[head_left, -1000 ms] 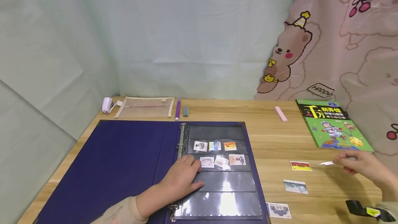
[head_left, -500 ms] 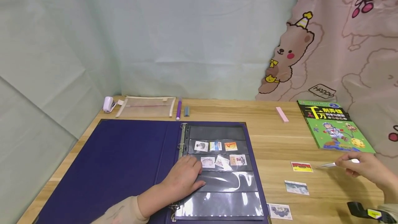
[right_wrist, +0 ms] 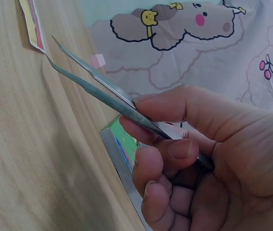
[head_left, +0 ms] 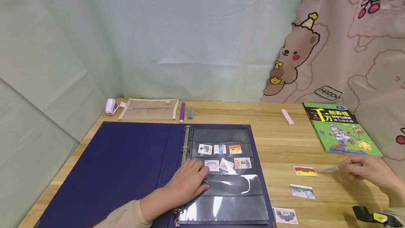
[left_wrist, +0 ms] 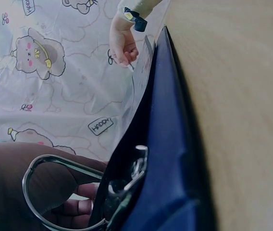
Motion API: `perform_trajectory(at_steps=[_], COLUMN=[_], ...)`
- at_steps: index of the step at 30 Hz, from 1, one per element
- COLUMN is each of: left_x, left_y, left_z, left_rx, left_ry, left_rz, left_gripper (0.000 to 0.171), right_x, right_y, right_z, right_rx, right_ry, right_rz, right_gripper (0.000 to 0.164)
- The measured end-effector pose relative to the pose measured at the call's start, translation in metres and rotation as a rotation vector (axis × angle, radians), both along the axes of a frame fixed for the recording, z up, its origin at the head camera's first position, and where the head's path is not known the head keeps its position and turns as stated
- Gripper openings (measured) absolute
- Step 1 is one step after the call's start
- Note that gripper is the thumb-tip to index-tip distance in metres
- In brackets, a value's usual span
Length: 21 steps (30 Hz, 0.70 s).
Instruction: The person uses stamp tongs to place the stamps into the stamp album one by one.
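Note:
My right hand [head_left: 368, 171] pinches a pair of metal tweezers [right_wrist: 103, 94] between thumb and fingers. The tweezers' tips are apart, the lower one right at the edge of a red and yellow stamp [head_left: 305, 171] lying on the wooden table. Below that stamp lie a grey-green stamp [head_left: 302, 191] and a grey-blue stamp [head_left: 285, 216], the latter against the album's edge. My left hand [head_left: 186, 181] rests on the black pocket page [head_left: 231, 208] of an open blue ring album [head_left: 133, 157], beside the metal rings [left_wrist: 28, 178]. Stamps [head_left: 211, 165] sit in two rows of the page.
At the back right lies a green book [head_left: 345, 134], with a pink bar [head_left: 287, 116] to its left. A white stapler [head_left: 110, 106], a mesh pouch [head_left: 148, 109], a purple pen [head_left: 182, 112] and a grey-blue block [head_left: 190, 113] line the back edge, in front of a curtain.
The red and yellow stamp has shifted slightly left and turned a little. The tweezers have moved slightly left with it. My left fingers have shifted a little on the page.

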State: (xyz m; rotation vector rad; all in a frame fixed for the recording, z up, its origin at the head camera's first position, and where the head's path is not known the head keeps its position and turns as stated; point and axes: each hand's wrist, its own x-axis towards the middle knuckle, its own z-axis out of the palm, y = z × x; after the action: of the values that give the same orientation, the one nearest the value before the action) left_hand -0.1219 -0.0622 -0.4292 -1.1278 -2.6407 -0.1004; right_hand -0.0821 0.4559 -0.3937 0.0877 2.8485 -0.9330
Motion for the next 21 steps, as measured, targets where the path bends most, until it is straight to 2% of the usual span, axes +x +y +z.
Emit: perform_trajectory(at_steps=[8,15,21], left_x=[-0.0024,-0.0038,-0.0029], left_y=[-0.0007,-0.0013,-0.0016], left_z=[-0.0017,-0.0014,-0.0011], left_rx=[0.018,0.038,0.043], left_ry=[-0.008,-0.026,-0.058], left_rz=[0.006,0.002,0.008], left_gripper=[0.035,0.034,0.034], right_x=[-0.0005,0.0009,-0.0011], right_y=[0.0071,0.0089,0.0090], right_z=[0.0000,0.0026,0.0008], right_rx=[-0.071,-0.045,-0.095], right_ry=[-0.045,-0.133,-0.144], right_rz=[0.073,0.075,0.148], right_gripper=[0.024,0.027,0.027])
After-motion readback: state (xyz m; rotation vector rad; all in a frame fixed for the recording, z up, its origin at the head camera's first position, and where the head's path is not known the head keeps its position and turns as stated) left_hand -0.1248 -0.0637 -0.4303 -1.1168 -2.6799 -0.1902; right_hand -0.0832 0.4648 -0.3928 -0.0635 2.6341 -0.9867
